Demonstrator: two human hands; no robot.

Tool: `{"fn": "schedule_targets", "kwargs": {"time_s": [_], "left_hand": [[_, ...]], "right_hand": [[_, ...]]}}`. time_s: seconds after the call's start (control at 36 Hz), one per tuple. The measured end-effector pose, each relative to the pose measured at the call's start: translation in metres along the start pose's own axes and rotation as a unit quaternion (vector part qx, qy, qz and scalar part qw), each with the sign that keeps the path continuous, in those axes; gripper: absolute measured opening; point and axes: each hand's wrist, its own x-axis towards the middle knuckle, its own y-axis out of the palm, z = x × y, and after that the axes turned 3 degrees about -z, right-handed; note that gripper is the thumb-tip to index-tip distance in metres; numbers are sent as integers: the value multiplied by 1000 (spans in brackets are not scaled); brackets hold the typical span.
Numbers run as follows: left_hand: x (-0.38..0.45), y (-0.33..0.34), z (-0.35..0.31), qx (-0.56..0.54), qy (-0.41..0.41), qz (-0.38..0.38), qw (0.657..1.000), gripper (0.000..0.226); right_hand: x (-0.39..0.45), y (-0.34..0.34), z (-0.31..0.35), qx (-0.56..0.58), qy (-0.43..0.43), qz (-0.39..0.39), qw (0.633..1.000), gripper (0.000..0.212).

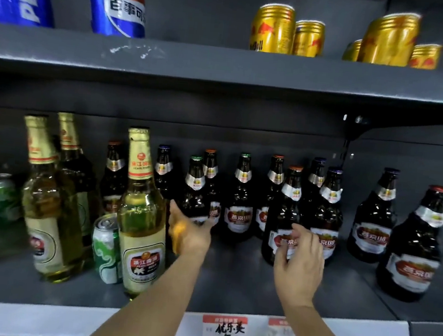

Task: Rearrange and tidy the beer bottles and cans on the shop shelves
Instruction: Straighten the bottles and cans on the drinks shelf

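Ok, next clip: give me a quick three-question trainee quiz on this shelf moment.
1. True or false: the left hand reaches toward a green-capped dark bottle.
2. What stands directly left of the front pale bottle: A) a gold can, B) a green can, C) a Pepsi can?
3. Fill in: the right hand is at the label of a dark bottle with a ____ cap.

Key: 1 true; 2 B; 3 orange.

Drinks on two shelves
Tall bottles (143,214) stand left of the short bottles (240,196) on the lower shelf (231,282); cans (273,29) sit above.
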Motion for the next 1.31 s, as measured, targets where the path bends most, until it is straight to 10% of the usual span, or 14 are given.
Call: {"fn": "schedule_targets", "kwargs": {"time_s": [0.72,0.83,1.03,1.17,1.31], "left_hand": [[-68,31,-12,19,91,129,987,96],[-91,-11,0,-7,189,56,980,51],[-97,-116,32,-70,299,-90,947,13],[-56,-160,33,-51,270,-173,946,23],[-19,-168,30,-16,210,-91,973,44]], "right_hand": [[1,-1,2,4,-30,34,999,39],[9,4,30,96,-20,42,994,40],[4,17,138,327,-3,261,908,60],[-28,19,180,258,12,390,884,103],[-48,29,193,176,57,383,905,102]]}}
